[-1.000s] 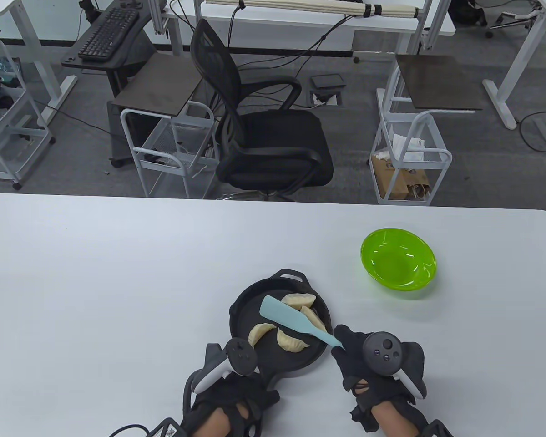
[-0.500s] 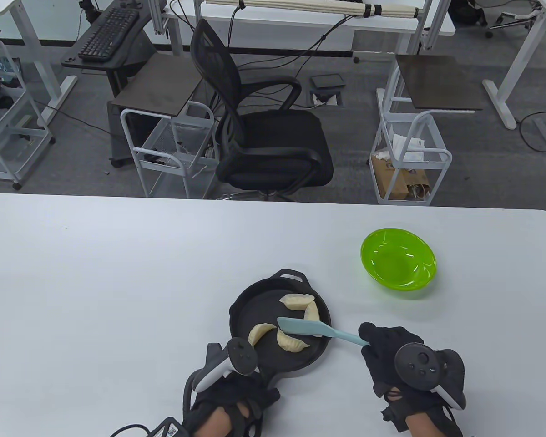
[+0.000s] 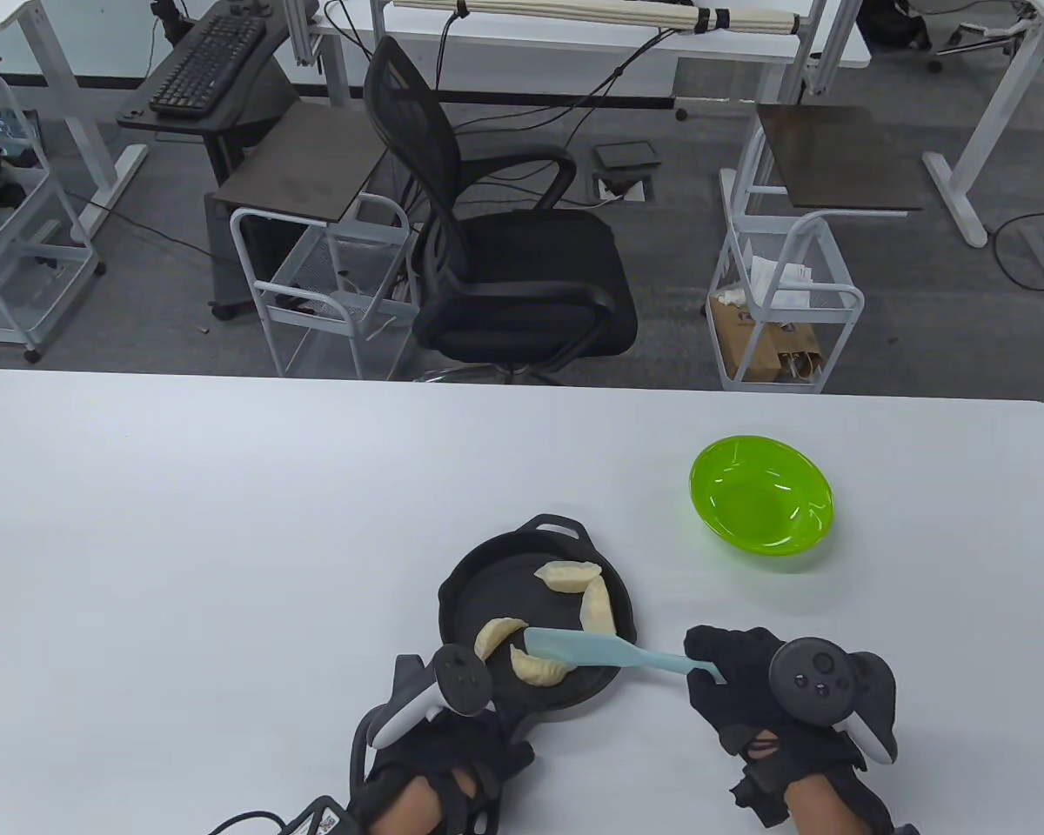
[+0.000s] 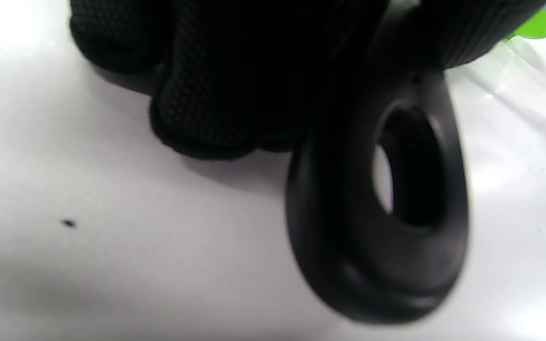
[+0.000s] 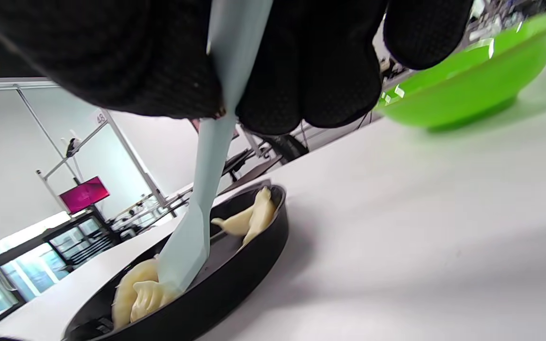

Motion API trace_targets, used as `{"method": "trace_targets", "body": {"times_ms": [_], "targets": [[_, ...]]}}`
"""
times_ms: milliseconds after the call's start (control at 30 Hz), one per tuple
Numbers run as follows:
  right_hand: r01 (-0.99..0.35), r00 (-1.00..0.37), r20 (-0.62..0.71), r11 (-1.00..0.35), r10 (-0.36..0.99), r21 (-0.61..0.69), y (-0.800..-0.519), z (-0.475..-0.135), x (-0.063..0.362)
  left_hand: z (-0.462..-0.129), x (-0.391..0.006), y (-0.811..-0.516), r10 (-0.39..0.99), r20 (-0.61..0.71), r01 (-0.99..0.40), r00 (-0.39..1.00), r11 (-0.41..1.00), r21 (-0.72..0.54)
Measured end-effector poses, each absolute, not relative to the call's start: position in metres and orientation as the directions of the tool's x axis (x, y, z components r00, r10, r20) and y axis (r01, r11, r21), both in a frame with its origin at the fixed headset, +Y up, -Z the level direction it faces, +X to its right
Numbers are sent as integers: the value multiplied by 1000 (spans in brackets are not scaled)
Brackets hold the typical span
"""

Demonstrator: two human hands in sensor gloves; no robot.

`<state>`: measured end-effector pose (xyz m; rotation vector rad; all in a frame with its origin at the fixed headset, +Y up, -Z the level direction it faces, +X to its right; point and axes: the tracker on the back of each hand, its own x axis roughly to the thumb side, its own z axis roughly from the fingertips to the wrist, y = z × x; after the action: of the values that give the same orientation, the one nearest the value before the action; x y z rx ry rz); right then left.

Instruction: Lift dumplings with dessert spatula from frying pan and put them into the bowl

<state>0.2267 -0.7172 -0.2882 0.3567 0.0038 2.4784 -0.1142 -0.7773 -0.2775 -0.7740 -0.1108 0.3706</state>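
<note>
Pale-blue spatula touches a dumpling in the frying pan; your right hand grips its handle, your left hand seemingly clamps the pan's handle.

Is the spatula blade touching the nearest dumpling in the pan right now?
Touching. In the right wrist view the spatula blade tip presses against the nearest dumpling, no gap between them; the table view agrees.

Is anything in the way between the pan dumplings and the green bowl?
Nothing visible: only bare white table lies between the black frying pan and the green plastic bowl. The pale blue spatula must just clear the pan's low rim.
</note>
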Motion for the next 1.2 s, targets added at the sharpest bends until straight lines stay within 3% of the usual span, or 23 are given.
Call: {"method": "trace_targets", "body": {"times_ms": [300,567,1200], "targets": [[-695,-624,197,-652,757,303,-752,-304,200,-278,-113,-778,364,-32,-280,931,654,-702],[-801,-528,-27,-488,849,346,-780,-310,209,-278,-114,-779,373,-36,-286,927,643,-711],[-889,-355,-178,-272,918,368,-795,-311,215,-279,-115,-779,387,-37,-293,922,628,-721]]}}
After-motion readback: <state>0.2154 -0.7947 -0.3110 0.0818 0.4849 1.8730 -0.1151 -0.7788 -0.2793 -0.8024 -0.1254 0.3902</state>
